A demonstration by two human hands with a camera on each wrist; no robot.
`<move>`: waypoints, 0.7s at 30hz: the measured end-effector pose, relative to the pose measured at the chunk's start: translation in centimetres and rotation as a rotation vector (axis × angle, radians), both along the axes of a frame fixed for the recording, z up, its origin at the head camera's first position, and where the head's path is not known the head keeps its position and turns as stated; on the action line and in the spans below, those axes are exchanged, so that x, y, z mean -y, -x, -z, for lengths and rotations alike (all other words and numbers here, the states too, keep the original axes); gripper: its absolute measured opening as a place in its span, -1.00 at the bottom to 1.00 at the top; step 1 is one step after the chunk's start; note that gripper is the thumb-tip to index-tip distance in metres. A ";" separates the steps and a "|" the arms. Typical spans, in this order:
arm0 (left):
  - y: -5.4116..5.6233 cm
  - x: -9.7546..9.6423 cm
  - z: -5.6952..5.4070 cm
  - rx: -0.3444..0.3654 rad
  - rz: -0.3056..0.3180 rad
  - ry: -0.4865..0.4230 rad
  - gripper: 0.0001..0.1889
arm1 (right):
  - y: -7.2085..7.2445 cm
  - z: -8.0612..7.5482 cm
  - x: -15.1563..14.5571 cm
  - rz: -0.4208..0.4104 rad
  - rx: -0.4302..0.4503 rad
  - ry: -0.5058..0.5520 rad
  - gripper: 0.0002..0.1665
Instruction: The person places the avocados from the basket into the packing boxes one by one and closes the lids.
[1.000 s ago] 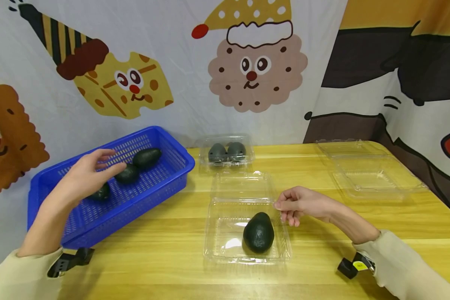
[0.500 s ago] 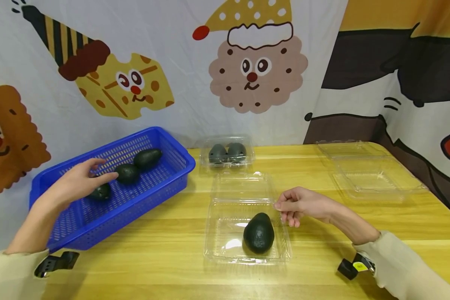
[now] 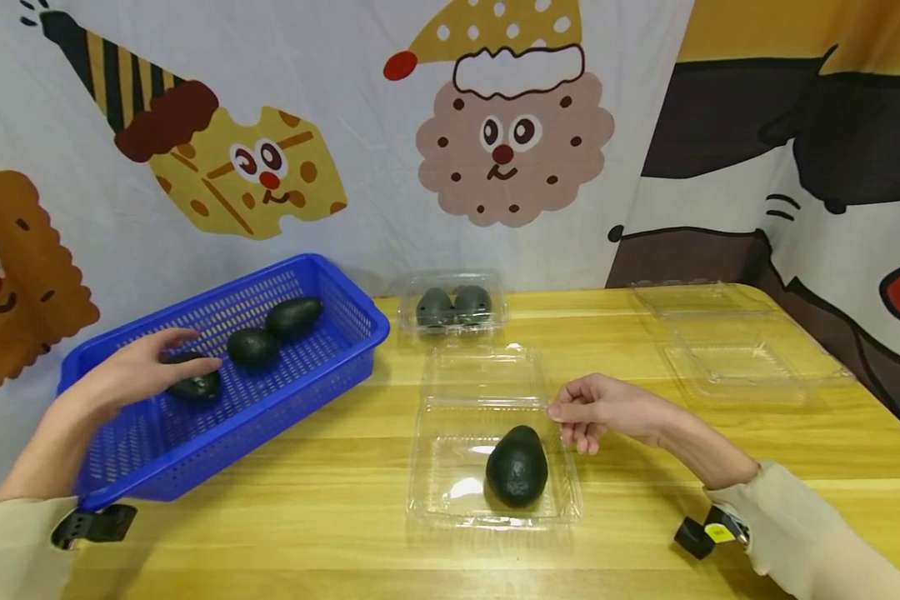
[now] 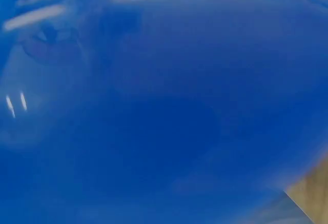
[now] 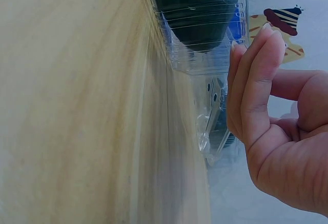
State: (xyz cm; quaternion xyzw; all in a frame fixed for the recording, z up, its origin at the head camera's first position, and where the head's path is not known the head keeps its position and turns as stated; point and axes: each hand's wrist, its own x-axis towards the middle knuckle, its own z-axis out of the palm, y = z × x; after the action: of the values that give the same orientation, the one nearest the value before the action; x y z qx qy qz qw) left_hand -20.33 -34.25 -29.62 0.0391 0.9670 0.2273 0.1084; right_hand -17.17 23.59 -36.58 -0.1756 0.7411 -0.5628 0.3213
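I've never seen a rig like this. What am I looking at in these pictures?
No machine: a person works bare-handed, wearing cameras on head and wrists. The head view shows a wooden table. The left wrist view is mostly the blue basket; the right wrist view shows the right hand. The left hand is over an avocado in the basket; contact is unclear. The right hand pinches the edge of an open clear box holding one avocado. Behind stands a closed box with two more.

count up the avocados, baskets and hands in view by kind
Basket: 1
Avocados: 6 (3 in the basket, 1 in the front container, 2 in the closed container)
Hands: 2
Total: 9
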 end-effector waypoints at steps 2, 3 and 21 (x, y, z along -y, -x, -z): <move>0.0 0.4 0.1 0.003 0.010 0.008 -0.03 | 0.0 0.0 0.0 0.002 0.002 0.001 -0.58; 0.1 0.5 0.2 0.003 0.015 0.013 -0.03 | 0.0 0.0 0.1 0.003 0.003 0.001 -0.58; 0.2 2.6 1.8 0.033 0.052 0.065 -0.11 | -0.2 -0.1 0.1 0.003 -0.002 0.004 -0.59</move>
State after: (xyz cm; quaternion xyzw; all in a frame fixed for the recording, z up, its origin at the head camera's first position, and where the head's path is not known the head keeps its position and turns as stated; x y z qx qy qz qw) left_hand -20.57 -36.88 -31.40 0.0569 0.9706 0.1936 0.1312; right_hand -16.96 23.54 -36.50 -0.1756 0.7405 -0.5647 0.3192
